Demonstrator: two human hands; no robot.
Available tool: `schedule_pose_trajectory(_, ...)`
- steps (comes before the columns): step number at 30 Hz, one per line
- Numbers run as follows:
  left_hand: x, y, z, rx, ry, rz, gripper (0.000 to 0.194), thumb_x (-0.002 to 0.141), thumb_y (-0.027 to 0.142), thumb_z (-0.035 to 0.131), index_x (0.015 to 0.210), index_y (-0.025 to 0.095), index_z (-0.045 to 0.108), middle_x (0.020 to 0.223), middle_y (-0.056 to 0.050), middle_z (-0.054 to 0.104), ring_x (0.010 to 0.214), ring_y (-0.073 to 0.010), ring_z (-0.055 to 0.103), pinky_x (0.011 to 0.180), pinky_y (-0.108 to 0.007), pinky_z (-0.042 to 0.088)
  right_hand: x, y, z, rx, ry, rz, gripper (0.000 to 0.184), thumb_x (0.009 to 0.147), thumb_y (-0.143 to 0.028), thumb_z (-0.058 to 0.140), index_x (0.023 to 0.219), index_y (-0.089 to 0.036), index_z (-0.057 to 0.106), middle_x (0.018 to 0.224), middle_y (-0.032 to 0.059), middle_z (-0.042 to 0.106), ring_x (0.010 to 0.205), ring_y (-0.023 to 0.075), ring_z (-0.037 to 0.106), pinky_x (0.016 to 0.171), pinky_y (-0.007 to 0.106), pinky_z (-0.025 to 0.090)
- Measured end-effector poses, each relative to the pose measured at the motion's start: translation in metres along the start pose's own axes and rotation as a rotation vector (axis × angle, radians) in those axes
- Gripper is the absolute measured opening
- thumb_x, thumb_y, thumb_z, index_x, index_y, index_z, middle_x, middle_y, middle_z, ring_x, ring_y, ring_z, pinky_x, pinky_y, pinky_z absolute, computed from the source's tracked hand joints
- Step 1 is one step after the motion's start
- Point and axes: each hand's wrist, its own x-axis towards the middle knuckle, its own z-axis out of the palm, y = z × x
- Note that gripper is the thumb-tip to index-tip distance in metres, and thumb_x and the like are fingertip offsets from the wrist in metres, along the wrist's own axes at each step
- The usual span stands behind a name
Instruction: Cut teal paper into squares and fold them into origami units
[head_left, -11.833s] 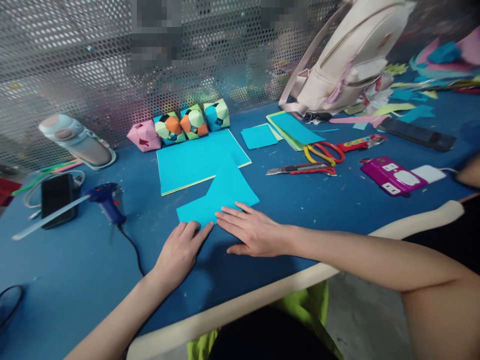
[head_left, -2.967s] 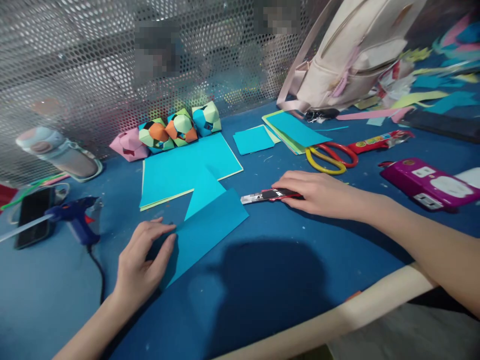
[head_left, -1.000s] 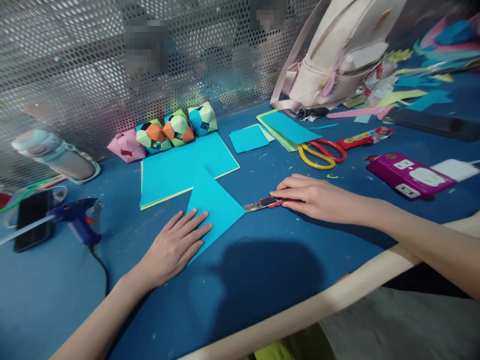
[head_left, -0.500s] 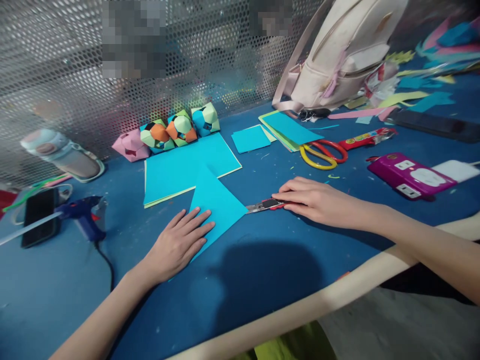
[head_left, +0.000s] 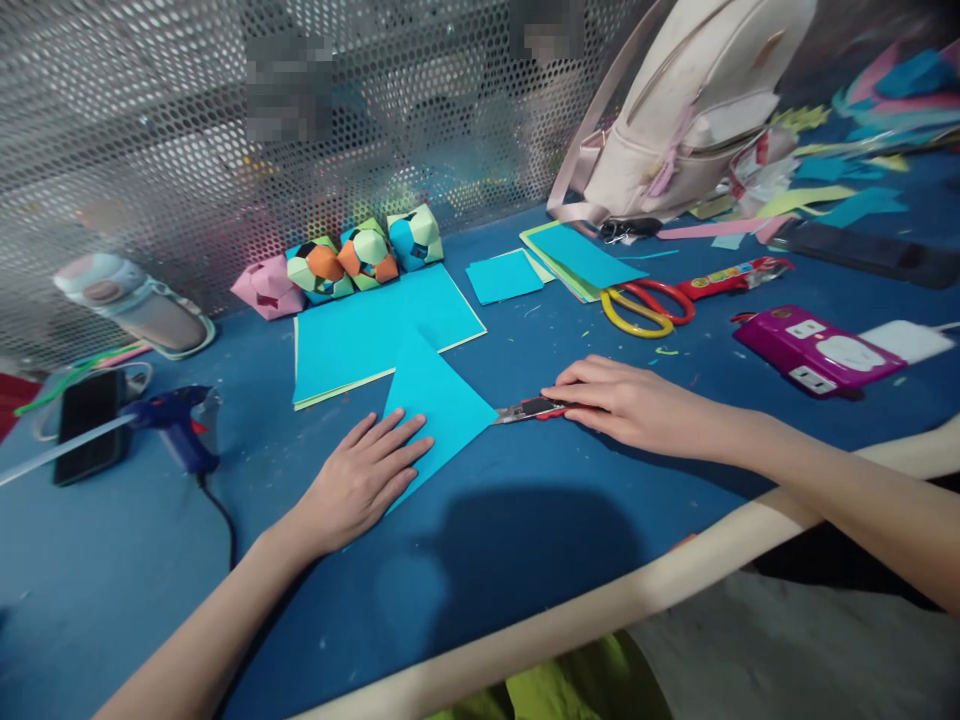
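Our left hand [head_left: 364,485] flat on the folded blue paper [head_left: 442,405], center frame, fingers slightly spread, our right fingers holding the cutter [head_left: 544,408], its blade seemingly touching the paper's corner.

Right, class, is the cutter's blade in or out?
Out: the blade shows as bare metal beyond the cutter handle, at a corner of the blue paper under the left hand.
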Motion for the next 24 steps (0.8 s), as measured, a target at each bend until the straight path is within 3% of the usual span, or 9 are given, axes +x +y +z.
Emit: schedule_pose_trajectory(24, -0.0002, 0.0021, 0.0018, 0.017, -0.007, -0.017, 0.043, 0.100, 0.037, 0.028, 0.137, 0.026, 0.049, 0.148, -0.003, 0.041, 0.141, -0.0241, 0.031, 0.114, -0.050, 0.028, 0.0025, -0.0091, 0.0048, 0.028, -0.005, 0.007, 0.036, 0.097, -0.028, 0.040, 0.125, -0.015, 0.059, 0.109, 0.0128, 0.061, 0.099, 0.0238, 0.055, 0.081, 0.039, 0.048)
